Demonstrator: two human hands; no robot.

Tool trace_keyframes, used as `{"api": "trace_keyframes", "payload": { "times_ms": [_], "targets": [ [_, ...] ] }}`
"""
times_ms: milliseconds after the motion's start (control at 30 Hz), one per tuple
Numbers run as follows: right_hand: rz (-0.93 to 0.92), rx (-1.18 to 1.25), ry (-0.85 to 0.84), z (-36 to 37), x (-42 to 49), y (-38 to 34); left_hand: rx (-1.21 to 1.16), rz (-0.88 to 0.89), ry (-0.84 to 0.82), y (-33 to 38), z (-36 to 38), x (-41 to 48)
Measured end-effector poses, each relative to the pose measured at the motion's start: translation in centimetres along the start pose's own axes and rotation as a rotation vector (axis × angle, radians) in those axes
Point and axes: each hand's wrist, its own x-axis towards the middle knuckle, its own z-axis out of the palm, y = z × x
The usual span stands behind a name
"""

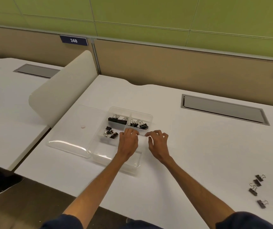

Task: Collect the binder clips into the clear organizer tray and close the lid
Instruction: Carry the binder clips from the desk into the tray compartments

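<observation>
Okay, clear plastic organizer tray (99, 151) with divided compartments sat at the centre of the frame on a white desk (190, 154), its clear lid (69, 138) open and lying flat to the left of it. Black binder clips with silver wire handles were already inside: one group in the far-left compartment (116, 119), one in the far-right compartment (139, 125), and one in the left compartment just below those (111, 133). The near part of the tray looked bare. More loose binder clips (256, 184) lay on the desk at the lower right of the frame, well apart from the tray, with one further clip (263, 204) just below them. The left hand (129, 141) was over the middle of the tray, back up, fingers bent down at the divider; could not tell whether it pinched anything. The right hand (159, 142) hovered just beside the tray's right edge, fingers spread and loosely curled, nothing in it. Both forearms were bare, with dark blue sleeves at the bottom edge. A small pinkish round thing (83, 126) showed at the lid's far side. A beige rounded divider panel (61, 86) stood at the left, a grey recessed hatch (223, 109) sat in the desk at the upper right, and a blue label reading 248 (74, 40) was on the back partition at the upper left.
</observation>
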Motion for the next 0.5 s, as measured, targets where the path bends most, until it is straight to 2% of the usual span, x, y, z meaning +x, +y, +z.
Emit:
{"api": "trace_keyframes", "payload": {
  "times_ms": [367, 500],
  "targets": [
    [0.135, -0.053, 0.1, -4.4, -3.3, 5.0, -0.023, 0.135, -0.021, 6.2, 3.1, 1.1],
    [0.222, -0.079, 0.128, -6.7, -5.8, 8.0, -0.013, 0.269, -0.085, 9.3, 4.9, 1.1]
  ]
}}
